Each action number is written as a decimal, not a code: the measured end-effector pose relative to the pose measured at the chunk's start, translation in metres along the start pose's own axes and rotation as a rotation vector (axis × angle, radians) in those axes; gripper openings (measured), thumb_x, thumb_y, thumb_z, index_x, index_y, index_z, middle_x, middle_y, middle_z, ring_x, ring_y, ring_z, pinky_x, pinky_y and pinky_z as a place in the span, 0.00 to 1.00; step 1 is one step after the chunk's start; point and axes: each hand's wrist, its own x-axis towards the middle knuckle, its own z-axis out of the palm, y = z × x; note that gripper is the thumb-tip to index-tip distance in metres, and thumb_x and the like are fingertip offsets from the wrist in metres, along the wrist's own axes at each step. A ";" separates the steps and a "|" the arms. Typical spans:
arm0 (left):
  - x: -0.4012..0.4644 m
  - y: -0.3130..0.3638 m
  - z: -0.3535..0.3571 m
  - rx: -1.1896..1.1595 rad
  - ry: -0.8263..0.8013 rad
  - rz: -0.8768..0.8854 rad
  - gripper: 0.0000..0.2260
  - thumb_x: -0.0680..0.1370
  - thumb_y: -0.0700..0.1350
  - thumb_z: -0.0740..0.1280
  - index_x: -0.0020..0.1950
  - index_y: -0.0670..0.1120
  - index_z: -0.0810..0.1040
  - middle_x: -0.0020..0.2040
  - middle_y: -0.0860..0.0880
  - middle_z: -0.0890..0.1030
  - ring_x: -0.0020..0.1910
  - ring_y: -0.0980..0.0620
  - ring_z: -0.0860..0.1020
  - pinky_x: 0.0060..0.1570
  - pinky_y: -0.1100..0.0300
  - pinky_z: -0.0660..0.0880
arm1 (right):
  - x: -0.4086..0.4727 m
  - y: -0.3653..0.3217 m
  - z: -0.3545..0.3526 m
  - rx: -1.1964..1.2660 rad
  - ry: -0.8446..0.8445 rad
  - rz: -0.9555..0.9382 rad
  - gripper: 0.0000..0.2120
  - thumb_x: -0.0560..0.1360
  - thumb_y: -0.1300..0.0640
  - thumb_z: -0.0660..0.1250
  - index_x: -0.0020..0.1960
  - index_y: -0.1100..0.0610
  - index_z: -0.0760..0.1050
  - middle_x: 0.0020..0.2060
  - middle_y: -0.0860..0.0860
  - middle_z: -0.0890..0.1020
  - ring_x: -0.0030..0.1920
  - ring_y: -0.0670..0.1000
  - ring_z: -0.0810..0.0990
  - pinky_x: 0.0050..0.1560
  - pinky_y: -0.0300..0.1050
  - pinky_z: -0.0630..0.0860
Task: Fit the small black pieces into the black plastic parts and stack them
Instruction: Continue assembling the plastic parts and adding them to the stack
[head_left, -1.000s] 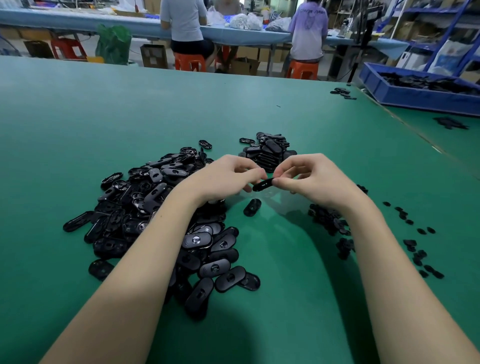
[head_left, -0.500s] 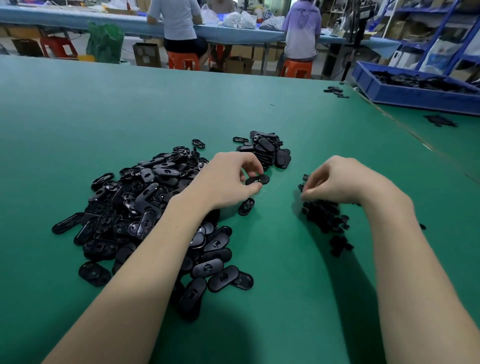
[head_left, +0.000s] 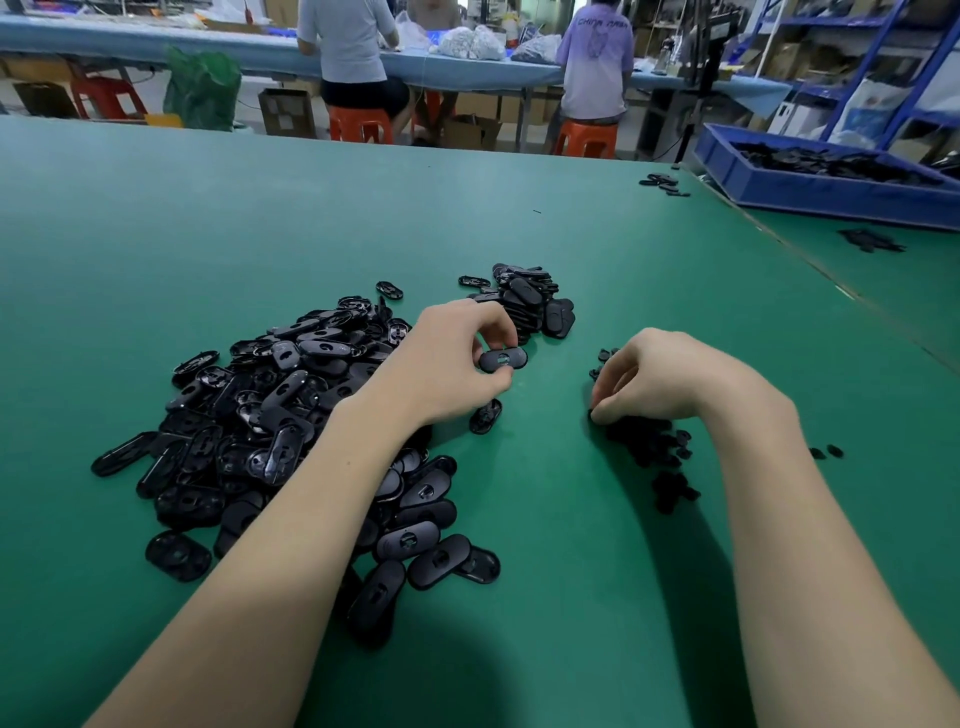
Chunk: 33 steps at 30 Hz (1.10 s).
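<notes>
The left hand (head_left: 447, 364) pinches a black oval plastic part (head_left: 503, 359) by its near end, long axis pointing right toward the right hand (head_left: 660, 379). That hand's curled fingertips dig into the small black pieces (head_left: 649, 441) directly beneath; any catch is hidden.

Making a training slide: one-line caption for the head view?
Left hand holds an oval black part while right hand picks among small black pieces on the green table.
</notes>
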 end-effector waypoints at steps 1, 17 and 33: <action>0.000 0.000 0.000 -0.030 0.007 -0.029 0.08 0.70 0.40 0.72 0.46 0.51 0.79 0.43 0.54 0.81 0.40 0.52 0.80 0.39 0.73 0.70 | 0.000 -0.001 0.001 -0.002 -0.002 -0.007 0.04 0.64 0.46 0.77 0.37 0.38 0.84 0.44 0.43 0.86 0.49 0.50 0.83 0.55 0.49 0.81; 0.005 0.004 -0.003 -0.554 -0.051 -0.350 0.10 0.80 0.39 0.66 0.55 0.48 0.84 0.42 0.47 0.84 0.37 0.54 0.80 0.42 0.61 0.80 | 0.004 -0.013 0.005 0.463 0.156 -0.255 0.03 0.70 0.56 0.75 0.41 0.48 0.83 0.32 0.40 0.83 0.29 0.38 0.74 0.36 0.36 0.70; 0.000 0.005 -0.003 -0.264 0.038 -0.185 0.09 0.73 0.39 0.74 0.48 0.51 0.79 0.42 0.52 0.85 0.37 0.56 0.82 0.39 0.76 0.71 | 0.005 -0.026 0.014 0.734 0.208 -0.202 0.03 0.73 0.54 0.76 0.43 0.45 0.86 0.41 0.46 0.87 0.37 0.41 0.79 0.37 0.36 0.70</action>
